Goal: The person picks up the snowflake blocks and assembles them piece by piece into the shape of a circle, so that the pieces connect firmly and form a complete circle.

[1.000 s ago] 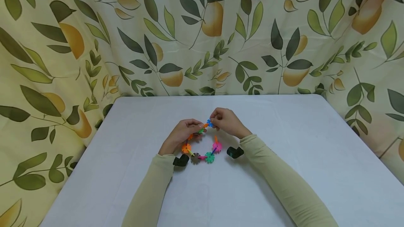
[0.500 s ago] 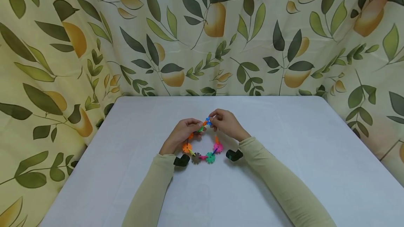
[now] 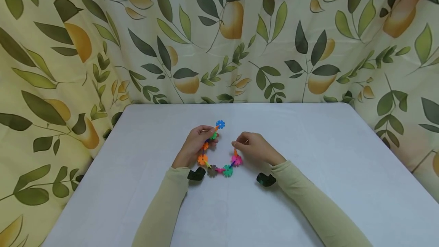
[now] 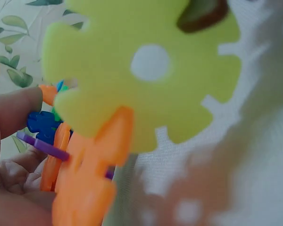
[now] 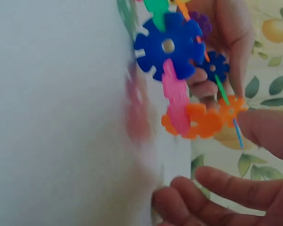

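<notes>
My left hand (image 3: pixel 195 145) pinches a chain of notched plastic snowflake discs (image 3: pixel 227 171) near its far left part. The chain curves in an open ring, with a blue disc (image 3: pixel 220 124) at its far end and an orange disc (image 3: pixel 235 151) at the other. My right hand (image 3: pixel 258 148) is beside that orange end, its thumb and fingers apart in the right wrist view; contact is unclear. Up close in the left wrist view are a yellow disc (image 4: pixel 104 80) and an orange disc (image 4: pixel 85 188). The right wrist view shows an orange disc (image 5: pixel 203 121) beyond the fingertips.
A white-covered table (image 3: pixel 308 132) lies under both hands. Behind it and to the sides hangs a curtain (image 3: pixel 219 64) with leaves and fruit. Dark wrist devices sit at the left wrist (image 3: pixel 197 174) and right wrist (image 3: pixel 266 180).
My right hand has let go of the blue disc and moved nearer and right, to the chain's orange end. The blue disc has swung slightly away and to the left.
</notes>
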A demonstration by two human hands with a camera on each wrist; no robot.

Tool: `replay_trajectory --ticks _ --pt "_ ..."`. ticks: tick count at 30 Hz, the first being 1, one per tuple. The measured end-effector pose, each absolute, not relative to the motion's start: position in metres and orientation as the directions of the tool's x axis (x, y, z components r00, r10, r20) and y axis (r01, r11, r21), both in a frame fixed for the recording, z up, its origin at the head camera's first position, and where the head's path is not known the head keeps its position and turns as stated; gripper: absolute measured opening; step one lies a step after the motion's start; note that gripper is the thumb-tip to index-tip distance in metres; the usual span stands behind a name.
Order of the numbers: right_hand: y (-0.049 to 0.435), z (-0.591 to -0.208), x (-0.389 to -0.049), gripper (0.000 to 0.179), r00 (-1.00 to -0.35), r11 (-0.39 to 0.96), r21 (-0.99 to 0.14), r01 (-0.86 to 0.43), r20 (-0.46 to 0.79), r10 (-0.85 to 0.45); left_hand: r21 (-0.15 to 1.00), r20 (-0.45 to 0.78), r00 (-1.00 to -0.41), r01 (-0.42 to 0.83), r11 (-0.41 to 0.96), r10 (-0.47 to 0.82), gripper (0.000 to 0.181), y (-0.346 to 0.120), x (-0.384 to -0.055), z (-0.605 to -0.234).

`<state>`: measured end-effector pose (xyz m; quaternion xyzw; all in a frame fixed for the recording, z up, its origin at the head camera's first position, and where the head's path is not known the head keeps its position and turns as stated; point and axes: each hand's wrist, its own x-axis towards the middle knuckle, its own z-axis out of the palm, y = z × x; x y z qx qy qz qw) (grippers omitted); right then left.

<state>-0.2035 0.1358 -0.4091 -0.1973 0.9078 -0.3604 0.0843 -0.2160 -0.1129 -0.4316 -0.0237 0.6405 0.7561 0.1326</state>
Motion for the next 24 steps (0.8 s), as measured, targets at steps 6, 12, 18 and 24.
replay_trajectory --ticks 6,12,18,24 --pt "0.130 -0.411 -0.198 0.023 -0.865 0.669 -0.648 -0.365 -0.031 -0.501 0.958 -0.220 -0.959 -0.247 -0.144 0.179 0.026 -0.116 -0.217 -0.430" --pt "0.131 -0.413 -0.197 0.013 -0.864 0.667 -0.629 -0.400 0.015 -0.504 0.964 -0.235 -0.944 -0.257 -0.067 0.232 0.033 -0.120 -0.216 -0.434" --pt "0.133 -0.411 -0.201 0.012 -0.882 0.663 -0.648 -0.374 0.027 -0.471 0.975 -0.219 -0.936 -0.221 0.026 0.274 0.031 -0.121 -0.217 -0.430" --pt "0.127 -0.407 -0.207 0.026 -0.930 0.623 -0.740 -0.255 0.010 -0.369 0.971 -0.237 -0.915 -0.236 0.043 0.327 0.026 -0.119 -0.215 -0.427"
